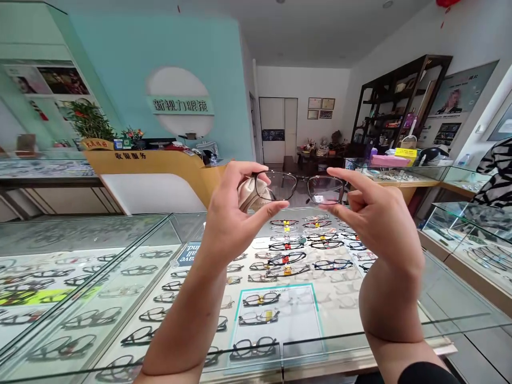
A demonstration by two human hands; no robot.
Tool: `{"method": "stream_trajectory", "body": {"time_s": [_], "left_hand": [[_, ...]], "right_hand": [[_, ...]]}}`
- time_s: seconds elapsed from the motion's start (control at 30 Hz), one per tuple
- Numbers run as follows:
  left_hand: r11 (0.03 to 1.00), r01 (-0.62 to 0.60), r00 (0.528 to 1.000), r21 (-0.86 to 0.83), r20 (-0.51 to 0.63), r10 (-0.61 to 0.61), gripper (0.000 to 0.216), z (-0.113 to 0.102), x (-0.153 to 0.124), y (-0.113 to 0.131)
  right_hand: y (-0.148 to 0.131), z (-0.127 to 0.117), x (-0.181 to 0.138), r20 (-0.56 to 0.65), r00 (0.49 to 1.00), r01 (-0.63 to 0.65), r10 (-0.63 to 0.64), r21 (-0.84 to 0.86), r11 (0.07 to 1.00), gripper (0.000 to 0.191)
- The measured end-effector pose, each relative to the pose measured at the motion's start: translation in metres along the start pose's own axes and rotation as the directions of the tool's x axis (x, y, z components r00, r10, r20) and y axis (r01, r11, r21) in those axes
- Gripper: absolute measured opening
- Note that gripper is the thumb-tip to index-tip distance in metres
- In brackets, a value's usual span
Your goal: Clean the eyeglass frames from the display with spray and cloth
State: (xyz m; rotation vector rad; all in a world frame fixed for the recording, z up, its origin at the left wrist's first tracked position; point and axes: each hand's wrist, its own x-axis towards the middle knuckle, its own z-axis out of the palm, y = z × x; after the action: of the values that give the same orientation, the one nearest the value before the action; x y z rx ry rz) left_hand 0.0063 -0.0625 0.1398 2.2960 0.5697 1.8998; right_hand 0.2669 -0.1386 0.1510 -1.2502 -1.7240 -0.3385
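Observation:
A pair of eyeglasses [282,186] with thin dark rims is held up level above the glass display case [173,220]. My left hand [228,218] grips one side, index finger at the top of the rim and thumb along its lower edge. A crumpled beige cloth [248,196] is tucked in that same hand, partly behind the lens. On the other side, my right hand [380,218] pinches the rim between index finger above and thumb below. A small white mark shows on the lens by the right hand. Both temples are mostly hidden.
Under the glass lie rows of eyeglass frames [256,298], several with yellow or red tags. A wooden counter [192,173] stands behind on the left. At the right are another glass case [480,240], a dark shelf [394,101] and a person's patterned sleeve [498,176].

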Motion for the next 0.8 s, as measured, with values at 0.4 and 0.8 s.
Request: {"method": "stream_trajectory", "body": {"time_s": [0.4, 0.8], "left_hand": [[0.998, -0.054, 0.994, 0.013, -0.093, 0.055, 0.066, -0.004, 0.005, -0.027], [0.968, -0.095, 0.948, 0.234, -0.276, 0.159, 0.062, 0.009, 0.004, -0.017]], "right_hand": [[0.004, 0.023, 0.01, -0.107, 0.992, 0.072, -0.061, 0.099, 0.992, 0.052], [-0.004, 0.04, 0.009, -0.237, 0.971, 0.024, -0.013, 0.042, 0.999, 0.058]]}}
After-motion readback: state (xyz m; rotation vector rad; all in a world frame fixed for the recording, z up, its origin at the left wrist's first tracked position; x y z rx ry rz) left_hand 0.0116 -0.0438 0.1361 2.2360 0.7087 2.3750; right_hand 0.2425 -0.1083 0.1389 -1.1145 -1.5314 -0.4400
